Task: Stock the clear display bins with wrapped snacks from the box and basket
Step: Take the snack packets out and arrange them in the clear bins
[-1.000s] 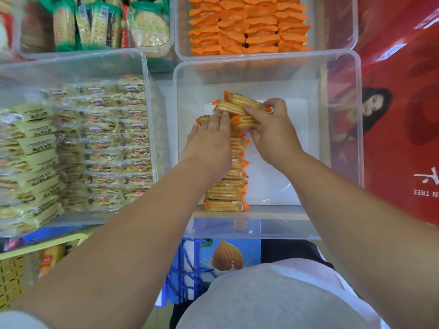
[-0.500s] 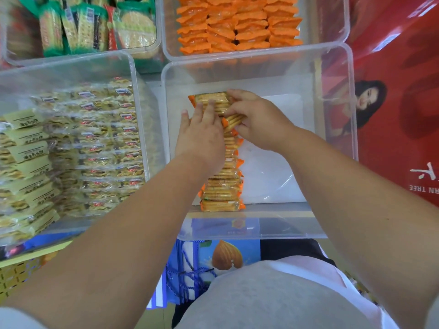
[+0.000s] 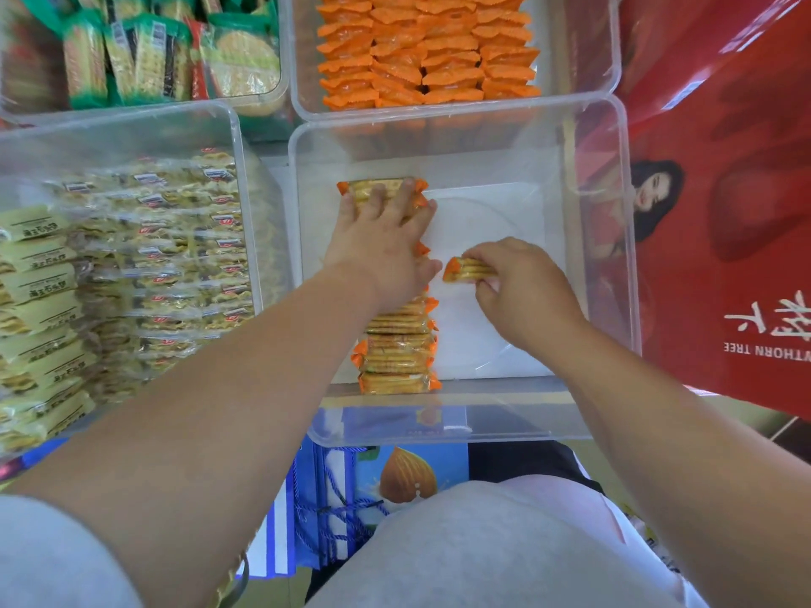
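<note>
Grey fabric of the person's clothing (image 3: 504,546) fills the bottom of the frame, with a blue bag printed with an almond (image 3: 395,476) just above it. Both forearms reach up from there into the clear plastic bin at centre frame (image 3: 605,274), most of whose white floor is bare.

Along the bin's left side runs a row of orange-wrapped cracker packs (image 3: 397,344), packed edge to edge from the near wall towards the far one. The left hand (image 3: 382,239) lies flat and spread on the far part of that row, pressing it down and gripping nothing. Right of it, mid-frame, the right hand (image 3: 518,287) has its grip closed on a single orange-wrapped cracker pack (image 3: 465,269), held just beside the row and apart from it.

To my eye, the risk is the row itself: the packs stand on edge with open floor to their right, so lifting the left hand too soon, or nudging the row with the new pack, could topple them sideways.

Farther up, a bin of orange packets (image 3: 421,59) is full; at left sit a bin of pale yellow packs (image 3: 123,256) and green-wrapped biscuits (image 3: 145,50).
</note>
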Tool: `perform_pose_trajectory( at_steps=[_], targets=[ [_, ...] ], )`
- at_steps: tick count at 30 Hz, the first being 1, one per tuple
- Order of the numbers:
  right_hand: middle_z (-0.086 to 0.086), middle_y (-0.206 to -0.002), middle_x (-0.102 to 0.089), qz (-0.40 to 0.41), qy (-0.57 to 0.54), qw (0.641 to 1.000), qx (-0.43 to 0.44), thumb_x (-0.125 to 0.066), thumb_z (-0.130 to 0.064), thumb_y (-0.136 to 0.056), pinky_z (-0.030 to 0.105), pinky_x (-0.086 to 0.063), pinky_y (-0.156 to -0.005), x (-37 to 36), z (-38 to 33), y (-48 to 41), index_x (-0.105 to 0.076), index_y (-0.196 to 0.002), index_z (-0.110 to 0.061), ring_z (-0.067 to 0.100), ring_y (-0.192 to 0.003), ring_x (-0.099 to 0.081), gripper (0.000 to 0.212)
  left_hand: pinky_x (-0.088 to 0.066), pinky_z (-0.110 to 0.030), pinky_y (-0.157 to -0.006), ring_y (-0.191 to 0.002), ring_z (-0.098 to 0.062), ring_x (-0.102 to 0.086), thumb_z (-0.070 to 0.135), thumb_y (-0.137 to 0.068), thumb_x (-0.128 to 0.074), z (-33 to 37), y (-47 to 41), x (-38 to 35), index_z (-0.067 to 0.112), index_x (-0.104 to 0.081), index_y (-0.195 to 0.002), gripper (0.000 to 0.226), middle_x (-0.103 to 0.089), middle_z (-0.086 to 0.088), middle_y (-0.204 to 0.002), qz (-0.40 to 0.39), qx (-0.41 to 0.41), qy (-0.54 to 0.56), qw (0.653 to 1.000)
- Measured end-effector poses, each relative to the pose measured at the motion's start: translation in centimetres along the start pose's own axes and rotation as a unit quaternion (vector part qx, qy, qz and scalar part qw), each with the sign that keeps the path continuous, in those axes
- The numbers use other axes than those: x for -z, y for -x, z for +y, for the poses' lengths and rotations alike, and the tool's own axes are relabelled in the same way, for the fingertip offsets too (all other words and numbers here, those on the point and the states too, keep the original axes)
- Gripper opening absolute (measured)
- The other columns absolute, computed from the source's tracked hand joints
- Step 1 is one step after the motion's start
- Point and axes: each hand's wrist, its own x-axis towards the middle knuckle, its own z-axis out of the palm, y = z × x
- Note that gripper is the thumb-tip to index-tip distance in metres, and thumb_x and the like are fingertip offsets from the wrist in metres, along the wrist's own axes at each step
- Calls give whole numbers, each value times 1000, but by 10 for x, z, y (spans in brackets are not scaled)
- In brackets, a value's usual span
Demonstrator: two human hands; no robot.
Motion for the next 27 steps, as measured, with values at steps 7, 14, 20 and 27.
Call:
perform_pose_trajectory(
  at_steps=[7, 14, 20, 27],
  targets=[
    [8, -109, -61, -50, 13, 998, -21, -60, -11, -91, 40, -50, -85, -8, 5, 3, -67, -123, -24, 32, -105, -56, 35, -6, -62, -125, -159, -36, -6, 74, -96, -31, -1, 1, -10, 31, -9, -165, 84, 0, -1, -174, 1, 50, 21, 998],
    [8, -108, -59, -78, 43, 996, -25, -56, -15, -95, 36, -45, -78, -14, 7, 2, -65, -125, -27, 31, -108, -51, 34, 7, -56, -126, -158, -29, 18, 85, -87, -20, -5, 5, -29, 23, 24, -160, 106, 24, -8, -171, -8, 70, 82, 994],
    [5, -107, -53, -130, 97, 986, -26, -58, -13, -93, 35, -47, -79, -4, 5, 10, -67, -125, -34, 31, -108, -52, 40, 9, -60, -124, -157, -30, 22, 86, -87, -22, 1, 0, -32, 14, 24, -160, 112, 29, -9, -169, -28, 100, 8, 995],
    [4, -128, -54, -309, 122, 943, -12, -61, -27, -96, 30, -43, -86, 9, 3, 45, -58, -139, -27, 28, -117, -56, 43, 2, -62, -124, -158, -39, 7, 69, -95, -43, 14, 18, -14, 12, 14, -162, 105, 16, -16, -171, 6, 113, -8, 994]
  ],
)
